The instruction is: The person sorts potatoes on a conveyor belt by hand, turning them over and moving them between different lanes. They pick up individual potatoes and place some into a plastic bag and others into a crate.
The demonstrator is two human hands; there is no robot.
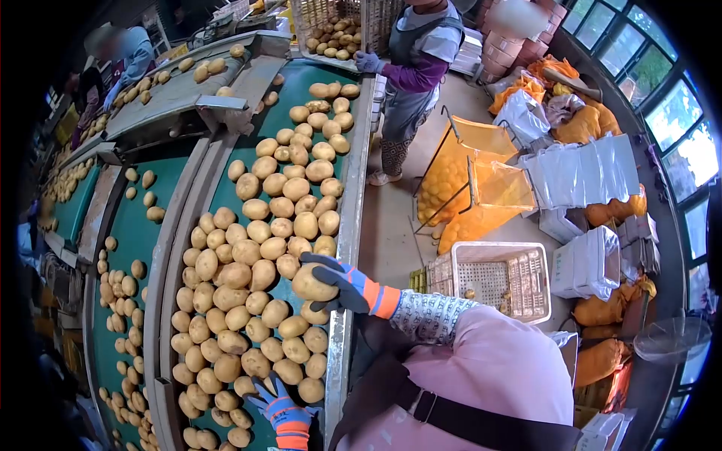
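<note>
Your right hand (340,284) grips 1 potato (311,284) at the near edge of the green belt (289,86). It looks firm, fairly heavy and dusty-smooth, so cup it around its middle. Your left hand (277,404) rests loosely spread on the pile.

Head camera looks steeply down — close over the conveyor belt (301,83), fisheye-wide.

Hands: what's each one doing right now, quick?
Left hand: open, fingers spread over the potatoes on the belt.
Right hand: closed on a potato.
</note>
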